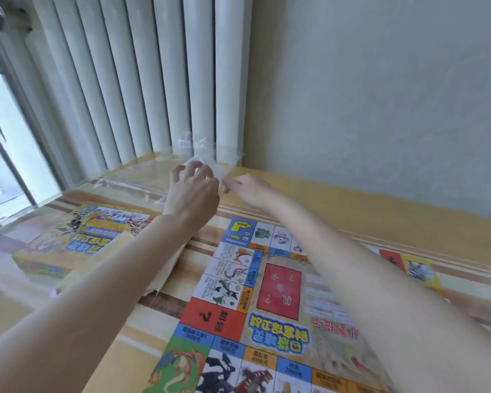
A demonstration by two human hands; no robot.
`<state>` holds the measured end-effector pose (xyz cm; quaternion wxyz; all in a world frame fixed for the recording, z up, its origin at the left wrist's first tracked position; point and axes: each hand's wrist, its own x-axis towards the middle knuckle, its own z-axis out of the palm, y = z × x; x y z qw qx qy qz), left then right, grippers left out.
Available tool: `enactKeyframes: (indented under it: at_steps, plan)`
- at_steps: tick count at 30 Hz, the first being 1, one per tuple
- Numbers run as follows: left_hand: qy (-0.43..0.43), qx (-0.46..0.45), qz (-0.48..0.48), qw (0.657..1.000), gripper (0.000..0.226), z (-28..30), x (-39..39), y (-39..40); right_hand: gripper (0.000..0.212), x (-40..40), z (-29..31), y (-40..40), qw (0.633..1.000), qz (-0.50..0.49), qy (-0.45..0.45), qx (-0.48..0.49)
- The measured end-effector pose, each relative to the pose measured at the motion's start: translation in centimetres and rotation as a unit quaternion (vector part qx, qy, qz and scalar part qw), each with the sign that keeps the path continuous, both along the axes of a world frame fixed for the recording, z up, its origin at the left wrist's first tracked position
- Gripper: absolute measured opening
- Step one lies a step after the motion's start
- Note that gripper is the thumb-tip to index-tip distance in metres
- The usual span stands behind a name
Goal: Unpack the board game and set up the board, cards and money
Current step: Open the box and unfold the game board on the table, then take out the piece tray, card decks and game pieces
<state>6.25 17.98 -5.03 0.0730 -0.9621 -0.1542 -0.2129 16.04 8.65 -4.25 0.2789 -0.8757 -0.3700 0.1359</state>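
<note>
Beyond the game board's far edge, by the radiator, both hands work a clear plastic bag, left hand fingers curled around it, right hand pinching its edge; likely light, limp, slippery, best gripped at the bunched top.

Left arm: I see my bare forearm run from the lower left corner up toward centre; wrist bent slightly back
Left hand: back of the hand faces me; fingers curled, tips drawn together in a pinch
Right arm: bare forearm reaches from the lower right edge diagonally up and left; nearly straight
Right hand: blurred; fingers point left, tips close beside my left hand; grip unclear
</note>
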Motion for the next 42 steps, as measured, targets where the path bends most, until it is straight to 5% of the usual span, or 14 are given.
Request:
enactKeyframes:
  at_steps: [5, 12, 17, 21, 28, 31, 36, 42]
  plan:
    - [0.089, -0.017, -0.121, 0.989, 0.027, 0.2, -1.8, -6.7, 0.037, -1.8, -0.3, -8.5, 0.983, -0.031, -0.01, -0.179]
    - [0.229, -0.183, -0.16, 0.942, 0.056, -2.3, -3.2, -15.6, 0.068, -7.3, 0.8, -22.6, 0.936, -0.058, -0.074, -0.339]
    - [0.291, -0.15, -0.247, 0.912, 0.062, -2.8, -3.3, -23.7, 0.042, -7.7, 2.8, -31.0, 0.939, -0.177, -0.088, -0.282]
    - [0.225, -0.206, -0.311, 0.9, 0.052, -2.7, -2.3, -29.3, 0.026, -7.5, 3.1, -36.6, 0.93, -0.265, -0.088, -0.24]
    - [0.12, -0.318, -0.331, 0.88, 0.032, -2.4, -1.0, -35.0, 0.035, -8.3, 0.1, -43.1, 0.924, -0.361, -0.06, -0.11]
    - [0.112, -0.367, -0.319, 0.866, 0.032, -2.3, -0.4, -36.5, 0.035, -7.8, -1.5, -43.8, 0.93, -0.329, -0.06, -0.155]
    - [0.155, -0.574, -0.242, 0.767, 0.019, -2.0, 0.7, -38.6, 0.027, -6.5, -2.5, -44.2, 0.92, -0.365, -0.059, -0.132]
    - [0.176, -0.662, -0.21, 0.698, 0.027, -1.5, 1.3, -39.9, 0.048, -5.3, -2.3, -44.9, 0.903, -0.417, -0.044, -0.094]
